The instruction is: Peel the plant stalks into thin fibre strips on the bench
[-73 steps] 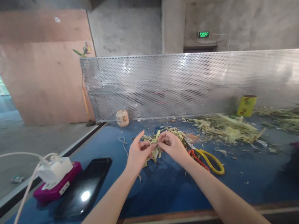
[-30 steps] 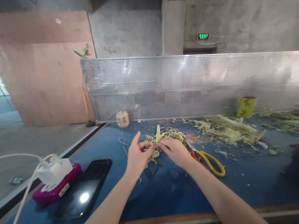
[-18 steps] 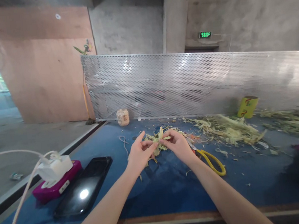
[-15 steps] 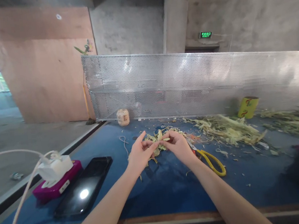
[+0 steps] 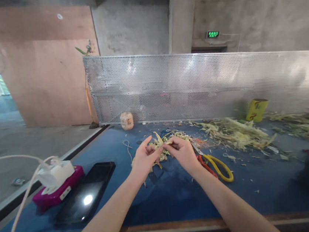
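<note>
My left hand (image 5: 144,157) and my right hand (image 5: 183,153) meet above the blue table. Both pinch a pale green corn husk strip (image 5: 158,138) between thumb and fingers, and one end of it sticks up from the left fingertips. Just behind and under the fingers lies a small heap of husk scraps (image 5: 179,134). By my right wrist rest scissors (image 5: 222,168) with a yellow handle loop and a red one, partly covered by the forearm. The fingers hide how far the strip runs between them.
A black phone (image 5: 87,192) and a purple power strip (image 5: 59,188) with a white charger lie at left. Husk piles (image 5: 236,132), a yellow tube (image 5: 257,110) and a twine spool (image 5: 127,121) stand towards the back, before a perforated metal screen (image 5: 162,85).
The strip's end now points up and left from my left fingers. My right hand has shifted slightly left, showing more of the scissors' red handle.
</note>
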Action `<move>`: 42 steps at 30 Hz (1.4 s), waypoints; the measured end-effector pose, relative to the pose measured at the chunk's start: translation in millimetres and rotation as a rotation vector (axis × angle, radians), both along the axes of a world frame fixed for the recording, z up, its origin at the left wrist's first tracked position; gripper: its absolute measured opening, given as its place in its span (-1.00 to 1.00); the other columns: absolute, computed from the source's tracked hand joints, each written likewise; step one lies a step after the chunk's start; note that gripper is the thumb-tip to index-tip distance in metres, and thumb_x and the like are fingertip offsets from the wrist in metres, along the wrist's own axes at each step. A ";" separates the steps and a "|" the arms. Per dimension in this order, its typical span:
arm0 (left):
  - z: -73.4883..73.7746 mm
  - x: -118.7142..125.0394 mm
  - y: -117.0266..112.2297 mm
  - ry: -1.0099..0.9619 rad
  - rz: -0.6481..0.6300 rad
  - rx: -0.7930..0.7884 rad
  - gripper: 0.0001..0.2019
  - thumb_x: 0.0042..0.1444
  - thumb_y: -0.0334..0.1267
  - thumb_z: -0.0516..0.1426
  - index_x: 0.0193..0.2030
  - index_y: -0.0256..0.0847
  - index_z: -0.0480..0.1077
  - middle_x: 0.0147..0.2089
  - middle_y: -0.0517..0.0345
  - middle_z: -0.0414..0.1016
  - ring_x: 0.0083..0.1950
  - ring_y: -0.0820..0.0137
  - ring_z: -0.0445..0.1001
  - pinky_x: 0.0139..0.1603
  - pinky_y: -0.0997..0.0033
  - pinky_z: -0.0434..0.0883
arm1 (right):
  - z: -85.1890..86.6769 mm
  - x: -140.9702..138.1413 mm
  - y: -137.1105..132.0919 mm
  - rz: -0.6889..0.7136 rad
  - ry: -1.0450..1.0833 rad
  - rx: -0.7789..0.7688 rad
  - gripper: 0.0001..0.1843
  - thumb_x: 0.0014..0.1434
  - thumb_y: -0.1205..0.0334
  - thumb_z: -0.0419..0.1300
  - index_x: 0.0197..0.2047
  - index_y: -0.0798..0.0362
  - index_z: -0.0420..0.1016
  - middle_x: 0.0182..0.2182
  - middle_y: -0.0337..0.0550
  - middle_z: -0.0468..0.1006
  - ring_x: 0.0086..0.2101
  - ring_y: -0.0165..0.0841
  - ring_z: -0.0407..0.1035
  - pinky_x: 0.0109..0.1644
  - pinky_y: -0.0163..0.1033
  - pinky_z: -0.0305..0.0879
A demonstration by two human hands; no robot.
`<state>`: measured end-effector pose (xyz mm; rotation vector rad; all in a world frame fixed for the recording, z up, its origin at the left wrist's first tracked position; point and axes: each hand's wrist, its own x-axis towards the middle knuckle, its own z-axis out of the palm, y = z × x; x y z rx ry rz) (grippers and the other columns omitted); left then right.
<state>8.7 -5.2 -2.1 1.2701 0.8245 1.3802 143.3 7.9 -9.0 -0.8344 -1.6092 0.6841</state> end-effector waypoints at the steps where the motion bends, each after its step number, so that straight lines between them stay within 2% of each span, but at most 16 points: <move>1: -0.1 0.4 0.0 -0.006 -0.002 0.004 -0.13 -0.23 -0.23 0.25 0.21 -0.40 -0.06 -0.62 0.41 0.24 -0.66 0.61 0.19 -0.59 0.54 0.17 | -0.7 -0.5 0.2 -0.015 -0.007 0.012 -0.80 -0.01 0.15 0.14 -0.53 0.10 0.31 -0.63 -0.31 0.28 -0.60 -0.51 0.17 -0.53 -0.39 0.13; 7: 2.0 1.7 -1.4 0.008 0.022 0.000 -0.09 -0.28 -0.18 0.26 0.21 -0.44 -0.06 -0.63 0.40 0.27 -0.66 0.61 0.19 -0.59 0.53 0.17 | -2.5 -1.3 -0.6 -0.052 -0.050 0.071 -0.84 0.02 0.14 0.13 -0.42 0.07 0.35 -0.54 -0.25 0.39 -0.56 -0.46 0.27 -0.49 -0.37 0.22; 10: 2.5 1.2 -1.4 -0.052 0.023 -0.039 -0.08 -0.29 -0.20 0.27 0.21 -0.44 -0.06 -0.67 0.45 0.24 -0.66 0.62 0.19 -0.57 0.54 0.18 | -0.1 0.6 -4.7 -0.155 -0.171 0.277 -0.87 0.08 0.20 0.08 -0.34 0.04 0.41 -0.42 -0.17 0.46 -0.45 -0.41 0.34 -0.37 -0.32 0.30; 14: 2.1 0.2 -0.3 -0.129 -0.043 -0.077 -0.17 -0.29 -0.23 0.28 0.15 -0.46 0.05 -0.68 0.43 0.24 -0.66 0.63 0.16 -0.57 0.56 0.16 | 2.1 4.5 -9.0 -0.237 -0.335 0.576 -0.80 0.14 0.30 0.00 -0.24 0.00 0.44 -0.29 -0.11 0.47 -0.25 -0.36 0.35 -0.15 -0.25 0.30; 17: 2.3 0.0 -0.5 -0.144 -0.079 -0.113 -0.33 -0.27 -0.24 0.28 0.02 -0.44 0.20 -0.66 0.39 0.25 -0.67 0.65 0.15 -0.59 0.58 0.14 | 1.8 7.0 -9.2 -0.292 -0.459 0.686 -0.76 0.16 0.33 -0.02 -0.18 0.01 0.44 -0.26 -0.08 0.47 -0.22 -0.35 0.34 -0.11 -0.23 0.27; 19: 2.9 -0.2 -1.2 -0.127 -0.093 -0.124 -0.41 -0.26 -0.24 0.27 -0.04 -0.41 0.25 -0.67 0.38 0.25 -0.67 0.66 0.16 -0.59 0.58 0.13 | 1.0 7.8 -8.6 -0.248 -0.525 0.728 -0.73 0.17 0.35 -0.04 -0.13 0.01 0.42 -0.23 -0.08 0.47 -0.20 -0.35 0.33 -0.09 -0.22 0.26; 22: 3.7 -0.4 -2.1 -0.075 -0.093 -0.092 -0.39 -0.24 -0.22 0.26 -0.01 -0.40 0.23 -0.67 0.39 0.24 -0.68 0.65 0.16 -0.59 0.58 0.13 | 0.1 7.7 -7.8 -0.155 -0.534 0.651 -0.69 0.17 0.35 -0.04 -0.03 0.00 0.34 -0.22 -0.10 0.48 -0.23 -0.36 0.35 -0.12 -0.23 0.28; 25: 3.9 -0.6 -1.9 -0.008 -0.012 -0.021 -0.28 -0.27 -0.22 0.26 0.07 -0.39 0.12 -0.66 0.42 0.24 -0.67 0.62 0.20 -0.58 0.55 0.18 | 0.1 7.0 -6.9 -0.168 -0.416 0.523 -0.77 0.14 0.29 0.02 -0.12 0.00 0.39 -0.33 -0.13 0.50 -0.32 -0.38 0.37 -0.22 -0.27 0.32; 28: 3.1 -1.0 -0.9 0.072 0.067 0.043 -0.33 -0.26 -0.23 0.25 0.03 -0.34 0.12 -0.62 0.40 0.28 -0.65 0.59 0.23 -0.57 0.53 0.22 | 1.4 7.2 -5.8 -0.131 -0.359 0.583 -0.81 0.15 0.29 0.02 -0.26 -0.02 0.46 -0.35 -0.14 0.49 -0.28 -0.37 0.36 -0.17 -0.24 0.31; 32: 2.3 -2.0 -0.8 0.158 0.113 0.088 -0.48 -0.21 -0.26 0.21 -0.08 -0.28 0.14 -0.55 0.32 0.37 -0.64 0.58 0.25 -0.57 0.51 0.25 | 3.9 8.3 -5.0 -0.065 -0.423 0.603 -0.74 0.17 0.34 -0.02 -0.20 -0.02 0.47 -0.30 -0.12 0.45 -0.25 -0.38 0.34 -0.17 -0.26 0.31; 37: 2.3 -3.0 -2.5 0.256 0.160 0.125 -0.47 -0.20 -0.25 0.20 -0.05 -0.26 0.13 -0.52 0.30 0.37 -0.60 0.54 0.28 -0.53 0.49 0.28 | 5.2 10.2 -4.1 -0.032 -0.427 0.545 -0.71 0.17 0.36 -0.03 -0.16 -0.03 0.47 -0.32 -0.13 0.43 -0.29 -0.41 0.33 -0.22 -0.30 0.31; 42: -2.3 -4.5 -0.9 0.429 0.235 0.240 -0.49 -0.14 -0.22 0.16 -0.02 -0.23 0.12 -0.47 0.26 0.41 -0.51 0.48 0.36 -0.41 0.46 0.32 | 4.6 12.4 -2.6 -0.099 -0.545 0.591 -0.71 0.18 0.35 -0.05 -0.19 0.00 0.48 -0.35 -0.11 0.43 -0.29 -0.36 0.30 -0.24 -0.28 0.30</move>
